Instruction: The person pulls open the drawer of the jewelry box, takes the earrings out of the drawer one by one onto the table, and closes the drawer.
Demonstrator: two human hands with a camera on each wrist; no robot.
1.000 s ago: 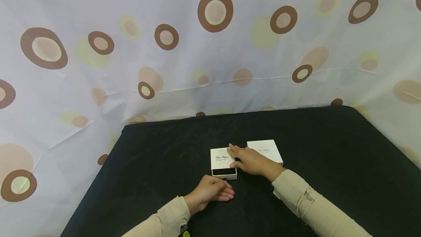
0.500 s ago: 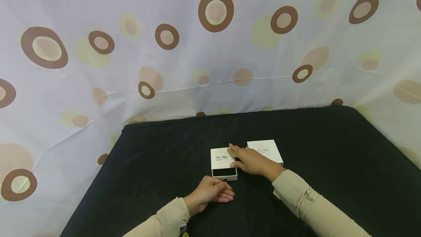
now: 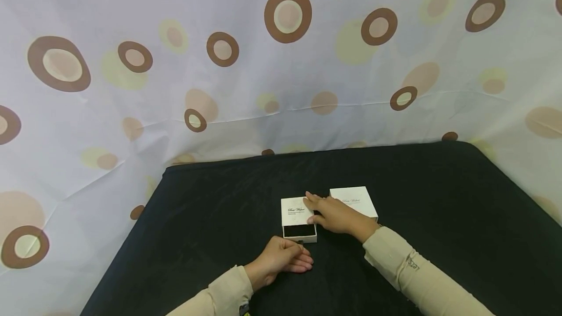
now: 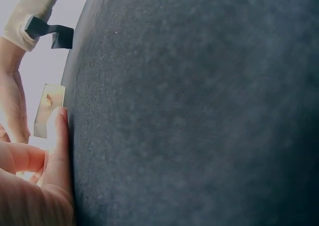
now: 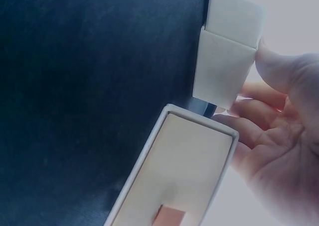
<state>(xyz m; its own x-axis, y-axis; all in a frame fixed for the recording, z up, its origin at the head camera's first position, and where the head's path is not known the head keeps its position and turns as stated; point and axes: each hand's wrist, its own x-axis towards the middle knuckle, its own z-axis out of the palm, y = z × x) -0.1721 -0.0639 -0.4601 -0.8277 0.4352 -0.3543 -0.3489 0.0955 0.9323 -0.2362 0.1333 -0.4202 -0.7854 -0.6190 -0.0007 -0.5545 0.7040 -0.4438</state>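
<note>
A white drawer box [image 3: 293, 211] with "Best Wishes" lettering lies on the black cloth, its drawer [image 3: 309, 240] partly out towards me and dark inside. My left hand [image 3: 281, 256] pinches at the middle of the drawer front, apparently on a small dark tab; in the left wrist view the fingers hide that spot. Over the sleeve's right side, my right hand [image 3: 335, 213] grips it, fingers on top and thumb against the side [image 5: 224, 61]. A second white box [image 3: 354, 199] lies just right of it, partly behind the right hand; a small tab [image 5: 168, 217] shows on its end.
Black cloth [image 3: 210, 208] covers the table. Behind the table's far edge hangs a pale curtain [image 3: 246, 87] with brown and yellow circles. The second box stands close beside the right hand and wrist.
The drawer has slid slightly further out towards me, and my left hand has come back a little with it. My right hand and both box tops have stayed in place.
</note>
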